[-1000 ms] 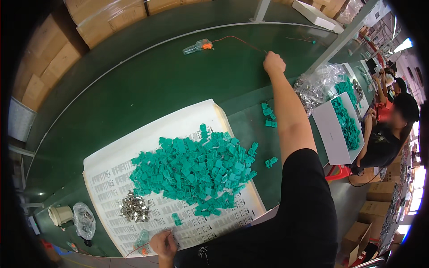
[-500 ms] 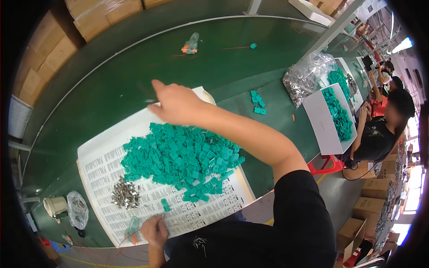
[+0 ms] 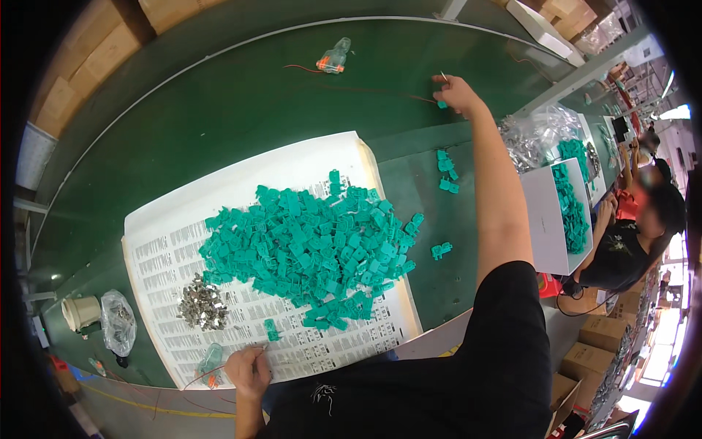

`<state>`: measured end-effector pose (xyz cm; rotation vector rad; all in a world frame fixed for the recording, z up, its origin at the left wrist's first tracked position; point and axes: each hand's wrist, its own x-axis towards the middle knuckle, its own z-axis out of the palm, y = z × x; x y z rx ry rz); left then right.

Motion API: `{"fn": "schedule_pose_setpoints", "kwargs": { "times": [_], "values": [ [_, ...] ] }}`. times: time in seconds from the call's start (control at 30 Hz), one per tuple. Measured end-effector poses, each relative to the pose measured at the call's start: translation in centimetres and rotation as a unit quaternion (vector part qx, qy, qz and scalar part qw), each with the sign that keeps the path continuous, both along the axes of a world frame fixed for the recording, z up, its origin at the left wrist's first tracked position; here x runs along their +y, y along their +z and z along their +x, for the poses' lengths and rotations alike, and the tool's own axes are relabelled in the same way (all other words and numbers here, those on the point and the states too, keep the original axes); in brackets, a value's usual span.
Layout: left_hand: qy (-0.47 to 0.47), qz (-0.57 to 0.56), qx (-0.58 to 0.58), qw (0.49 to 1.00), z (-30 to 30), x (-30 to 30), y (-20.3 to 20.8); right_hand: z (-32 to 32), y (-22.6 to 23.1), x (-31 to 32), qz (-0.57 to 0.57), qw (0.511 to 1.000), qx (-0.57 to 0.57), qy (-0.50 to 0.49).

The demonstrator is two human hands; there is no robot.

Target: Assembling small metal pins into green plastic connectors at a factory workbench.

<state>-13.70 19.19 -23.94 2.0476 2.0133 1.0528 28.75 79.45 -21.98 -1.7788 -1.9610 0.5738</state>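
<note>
My left hand (image 3: 247, 372), at the near edge of the printed sheet (image 3: 157, 252), has its fingers closed around a thin red wire (image 3: 199, 378). Beside it lies a clear greenish plastic part with orange bits (image 3: 210, 358). My right hand (image 3: 457, 95) is stretched to the far right of the green table. Its thumb and forefinger are apart, next to a small teal plastic piece (image 3: 442, 104) on a red wire; whether they touch it is unclear. A large heap of teal plastic pieces (image 3: 307, 252) covers the sheet's middle, with a small pile of metal clips (image 3: 203, 303) to its left.
Another clear part with orange bits (image 3: 333, 58) lies farther back. Loose teal pieces (image 3: 447, 167) sit right of the sheet. A bag of metal parts (image 3: 537, 139) and a white box (image 3: 542, 219) stand farther right, near a seated co-worker (image 3: 621, 238). A beige container (image 3: 80, 313) is at left.
My right hand has swung from above the heap out to the far right, by the wired teal piece. My left hand stays at the sheet's near edge. The whole view has shifted slightly.
</note>
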Motion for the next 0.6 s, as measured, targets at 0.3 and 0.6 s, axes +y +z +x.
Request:
{"fn": "schedule_pose_setpoints", "kwargs": {
  "times": [0.3,0.6],
  "values": [
    [0.006,-0.002,0.008,1.000,0.1,0.2,0.6,1.8,1.1,-4.5,-0.061,0.987,-0.047,0.142],
    [-0.003,0.010,-0.046,0.999,0.3,0.9,3.3,-10.6,9.1,-22.3,-0.147,0.911,0.369,0.112]
  ]
}}
